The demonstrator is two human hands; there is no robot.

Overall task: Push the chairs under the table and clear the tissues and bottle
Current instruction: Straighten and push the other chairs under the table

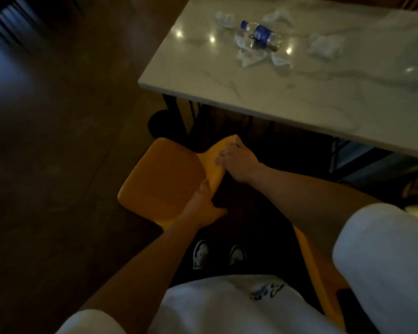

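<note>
On table [323, 97]: one bottle [262, 34], five tissues [326, 45].

Dark wooden flooring [58, 141] is stretching away on the left, catching a bluish glow in the far corner. A pair of pale sneakers [217, 256] is standing on it, and a white shirt [215, 307] with a small blue print is showing below.

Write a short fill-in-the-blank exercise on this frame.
1. Both hands, left hand and right hand, grip the backrest of the ____ plastic chair.
2. The clear plastic bottle with a blue label lies on its ____.
3. Crumpled white tissues lie on the white ____ table.

Missing: yellow; side; marble
</note>
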